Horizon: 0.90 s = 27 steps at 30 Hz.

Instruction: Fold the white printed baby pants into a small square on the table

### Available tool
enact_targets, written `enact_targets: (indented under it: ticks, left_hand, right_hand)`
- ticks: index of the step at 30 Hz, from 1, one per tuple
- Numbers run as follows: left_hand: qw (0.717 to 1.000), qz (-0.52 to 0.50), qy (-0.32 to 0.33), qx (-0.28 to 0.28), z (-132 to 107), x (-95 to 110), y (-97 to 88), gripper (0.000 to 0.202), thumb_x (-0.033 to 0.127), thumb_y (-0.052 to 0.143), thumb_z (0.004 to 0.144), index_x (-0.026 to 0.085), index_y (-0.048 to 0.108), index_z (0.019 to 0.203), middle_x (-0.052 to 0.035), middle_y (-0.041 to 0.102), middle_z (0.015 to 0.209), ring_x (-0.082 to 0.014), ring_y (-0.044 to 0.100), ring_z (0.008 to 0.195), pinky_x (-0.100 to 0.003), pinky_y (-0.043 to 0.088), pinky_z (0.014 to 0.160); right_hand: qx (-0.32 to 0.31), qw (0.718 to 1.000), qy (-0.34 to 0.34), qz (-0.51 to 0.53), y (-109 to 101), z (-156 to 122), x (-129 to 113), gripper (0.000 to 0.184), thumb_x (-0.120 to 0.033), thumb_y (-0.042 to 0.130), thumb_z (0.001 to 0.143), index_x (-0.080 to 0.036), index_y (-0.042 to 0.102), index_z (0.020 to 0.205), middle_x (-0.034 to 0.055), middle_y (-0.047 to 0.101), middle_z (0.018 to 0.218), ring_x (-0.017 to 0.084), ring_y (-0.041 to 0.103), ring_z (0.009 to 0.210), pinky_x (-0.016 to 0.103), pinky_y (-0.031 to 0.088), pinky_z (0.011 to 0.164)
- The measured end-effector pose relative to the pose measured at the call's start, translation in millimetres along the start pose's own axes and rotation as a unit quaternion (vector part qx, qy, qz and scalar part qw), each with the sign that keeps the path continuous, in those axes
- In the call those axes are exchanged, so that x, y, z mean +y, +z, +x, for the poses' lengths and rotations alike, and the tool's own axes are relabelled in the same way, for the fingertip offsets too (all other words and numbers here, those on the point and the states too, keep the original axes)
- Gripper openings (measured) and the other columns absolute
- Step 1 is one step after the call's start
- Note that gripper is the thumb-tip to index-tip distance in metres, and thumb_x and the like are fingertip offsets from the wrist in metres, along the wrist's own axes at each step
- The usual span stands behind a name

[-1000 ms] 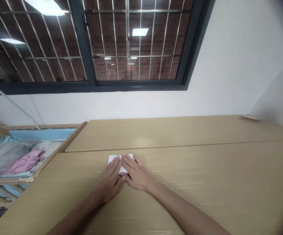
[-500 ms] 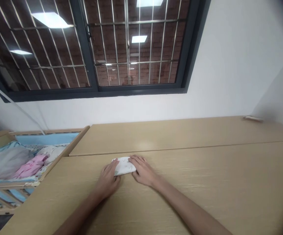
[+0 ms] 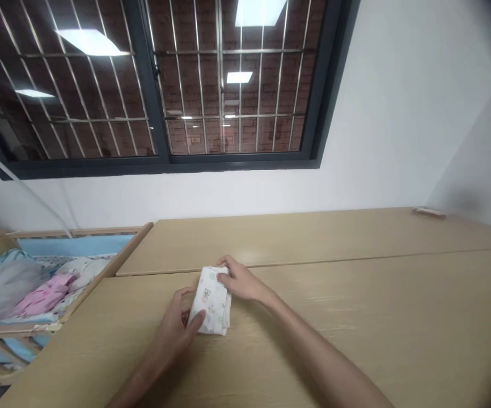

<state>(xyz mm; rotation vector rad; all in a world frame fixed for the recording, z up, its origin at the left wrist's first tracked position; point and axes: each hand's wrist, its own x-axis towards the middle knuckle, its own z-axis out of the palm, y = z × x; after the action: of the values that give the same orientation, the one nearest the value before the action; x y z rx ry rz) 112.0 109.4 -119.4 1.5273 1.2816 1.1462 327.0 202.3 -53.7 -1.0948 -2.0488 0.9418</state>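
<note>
A folded white cloth (image 3: 212, 303) with small printed figures is tilted up off the wooden tabletop (image 3: 313, 317), its layered edge showing on the right side. My left hand (image 3: 181, 323) grips its lower left edge, thumb on the front and fingers behind. At the upper right corner my right hand (image 3: 240, 279) pinches the cloth, thumb in front, with the other fingers partly hidden at the back.
Left of the table stands a wooden crib (image 3: 126, 255) with blue lining, holding a pink cloth (image 3: 47, 294) and pale bedding. A barred window (image 3: 237, 161) is in the white wall behind. A thin flat item (image 3: 429, 212) lies at the far right corner.
The cloth lay flat under both hands; now it is lifted and turned, its printed face toward me. My left hand has shifted down and left, my right hand slightly up.
</note>
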Motion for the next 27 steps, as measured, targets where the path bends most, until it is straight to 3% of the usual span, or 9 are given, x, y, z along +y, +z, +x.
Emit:
enact_targets:
  ticks: [4, 7, 10, 13, 17, 20, 24, 27]
  left_hand:
    - [0.988, 0.149, 0.022, -0.007, -7.8, -12.4, 6.2, 0.059, 0.051, 0.061, 0.090, 0.021, 0.043, 0.137, -0.0064, 0.074, 0.092, -0.0259, 0.071, 0.073, -0.036, 0.055, 0.064]
    - [0.952, 0.300, 0.050, 0.016, -12.8, -14.4, 8.1, 0.044, 0.041, 0.051, 0.095, 0.020, 0.046, 0.133, -0.0079, 0.073, 0.095, -0.0271, 0.070, 0.078, -0.038, 0.055, 0.068]
    - [0.885, 0.436, 0.149, 0.063, -17.0, -6.7, 9.1, 0.031, 0.038, 0.048, 0.099, 0.019, 0.054, 0.122, -0.0111, 0.071, 0.100, -0.0301, 0.068, 0.090, -0.045, 0.054, 0.080]
    - [0.844, 0.456, 0.273, 0.066, -23.6, 4.7, 13.2, 0.027, 0.033, 0.047, 0.101, 0.020, 0.055, 0.123, -0.0132, 0.068, 0.115, -0.0292, 0.065, 0.106, -0.046, 0.053, 0.093]
    - [0.833, 0.428, 0.347, -0.051, -37.7, 12.9, 25.9, 0.047, 0.029, 0.050, 0.098, 0.018, 0.043, 0.143, -0.0137, 0.058, 0.140, -0.0276, 0.053, 0.132, -0.043, 0.048, 0.109]
    - [0.845, 0.418, 0.316, -0.107, -46.5, 11.0, 36.1, 0.038, 0.032, 0.054, 0.097, 0.019, 0.054, 0.133, -0.0119, 0.065, 0.128, -0.0289, 0.061, 0.121, -0.044, 0.054, 0.103]
    - [0.853, 0.426, 0.274, -0.122, -50.5, 9.0, 42.9, 0.025, 0.036, 0.053, 0.096, 0.021, 0.064, 0.113, -0.0112, 0.071, 0.106, -0.0301, 0.069, 0.098, -0.046, 0.060, 0.085]
    - [0.846, 0.429, 0.287, -0.135, -49.8, 14.7, 42.5, 0.030, 0.035, 0.055, 0.094, 0.018, 0.063, 0.118, -0.0132, 0.070, 0.111, -0.0319, 0.067, 0.105, -0.048, 0.059, 0.091]
  right_hand:
    - [-0.013, 1.000, 0.024, -0.014, 14.5, 2.5, 27.3, 0.038, -0.036, 0.067, 0.089, -0.019, 0.055, 0.120, 0.0062, 0.065, 0.106, 0.018, 0.060, 0.086, 0.029, 0.047, 0.073]
    - [-0.009, 1.000, 0.017, -0.019, 25.5, 3.2, 43.5, 0.036, -0.038, 0.070, 0.089, -0.018, 0.057, 0.116, 0.0079, 0.065, 0.107, 0.021, 0.061, 0.094, 0.032, 0.049, 0.081]
    - [0.026, 0.998, -0.003, -0.049, 28.9, 2.6, 43.1, 0.028, -0.034, 0.064, 0.094, -0.017, 0.059, 0.115, 0.0112, 0.064, 0.115, 0.023, 0.061, 0.108, 0.036, 0.049, 0.093]
    - [0.043, 0.993, -0.051, -0.099, 23.7, -2.1, 24.7, 0.032, -0.032, 0.055, 0.099, -0.017, 0.056, 0.128, 0.0152, 0.057, 0.135, 0.025, 0.053, 0.127, 0.041, 0.042, 0.108]
    - [-0.089, 0.974, -0.156, -0.138, 19.5, -14.1, -7.0, 0.044, -0.036, 0.048, 0.104, -0.025, 0.049, 0.146, 0.0086, 0.042, 0.158, 0.023, 0.035, 0.148, 0.040, 0.030, 0.120]
    - [-0.203, 0.948, -0.207, -0.128, 28.8, -22.4, -16.8, 0.044, -0.035, 0.045, 0.106, -0.028, 0.048, 0.150, 0.0033, 0.036, 0.162, 0.020, 0.029, 0.151, 0.038, 0.026, 0.123]
    - [-0.267, 0.935, -0.194, -0.132, 44.9, -26.2, -6.9, 0.044, -0.036, 0.046, 0.106, -0.027, 0.051, 0.149, 0.0037, 0.044, 0.158, 0.020, 0.031, 0.151, 0.039, 0.022, 0.125]
    - [-0.268, 0.938, -0.158, -0.153, 46.2, -22.3, 7.2, 0.050, -0.041, 0.044, 0.107, -0.027, 0.042, 0.155, 0.0043, 0.035, 0.162, 0.021, 0.025, 0.153, 0.043, 0.015, 0.126]
